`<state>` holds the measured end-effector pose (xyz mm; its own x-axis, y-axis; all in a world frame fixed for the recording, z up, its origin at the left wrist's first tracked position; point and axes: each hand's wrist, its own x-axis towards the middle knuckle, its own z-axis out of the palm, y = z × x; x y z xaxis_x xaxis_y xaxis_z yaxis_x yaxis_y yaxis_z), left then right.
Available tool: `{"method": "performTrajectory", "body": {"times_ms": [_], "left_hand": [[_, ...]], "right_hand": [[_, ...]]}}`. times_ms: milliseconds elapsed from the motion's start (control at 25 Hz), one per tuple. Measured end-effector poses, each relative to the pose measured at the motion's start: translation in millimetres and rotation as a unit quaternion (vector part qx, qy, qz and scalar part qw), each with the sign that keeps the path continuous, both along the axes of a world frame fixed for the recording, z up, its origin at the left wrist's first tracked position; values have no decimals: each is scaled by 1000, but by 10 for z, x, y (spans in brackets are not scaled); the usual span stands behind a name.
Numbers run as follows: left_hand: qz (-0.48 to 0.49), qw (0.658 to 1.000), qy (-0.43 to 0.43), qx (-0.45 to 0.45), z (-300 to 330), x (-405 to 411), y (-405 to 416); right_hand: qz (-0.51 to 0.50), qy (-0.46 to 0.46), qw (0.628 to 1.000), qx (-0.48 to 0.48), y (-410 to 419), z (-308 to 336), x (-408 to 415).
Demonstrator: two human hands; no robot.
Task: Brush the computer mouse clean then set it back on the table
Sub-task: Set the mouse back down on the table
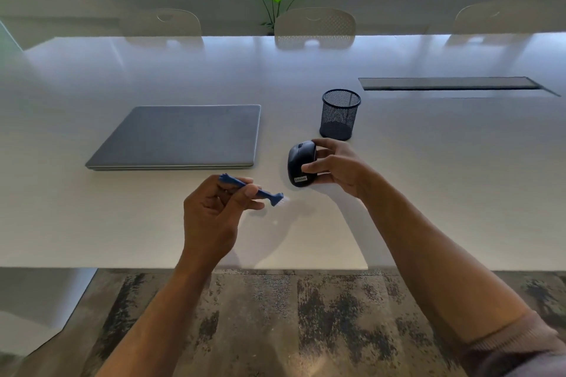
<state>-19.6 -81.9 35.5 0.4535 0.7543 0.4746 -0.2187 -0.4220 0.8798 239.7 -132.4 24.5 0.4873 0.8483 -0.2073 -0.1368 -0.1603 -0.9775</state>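
- A black computer mouse (301,164) is gripped in the right hand (338,167), thumb curled against its near side and fingers wrapped round its far side; it is held tilted just above the white table (428,162), whether its lower end touches the surface cannot be told
- A small label reading "Lenovo" is seen near the mouse's lower end
- A blue brush (254,190) is pinched between thumb and fingers of the left hand (214,214), its pale bristled head pointed toward the mouse but kept apart from it
- A closed grey laptop (180,135) is laid flat to the left of the mouse
- A black mesh pen cup (340,115) is stood upright just behind the mouse
- No other writing can be read
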Motion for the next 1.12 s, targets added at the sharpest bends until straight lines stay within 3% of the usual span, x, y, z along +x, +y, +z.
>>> {"method": "performTrajectory", "body": {"times_ms": [360,720,920,1120], "left_hand": [[-34,999,-2,-14,-17,111,326],[-67,998,3,-6,53,300,531],[-68,997,-13,-15,204,683,580],[-80,997,-1,1,332,1190,697]], "right_hand": [[-8,-141,988,-65,90,-87,116],[-98,-180,975,-85,-34,-271,118],[-184,-329,923,-78,-149,-261,204],[-191,-479,849,-117,-243,-393,250]]}}
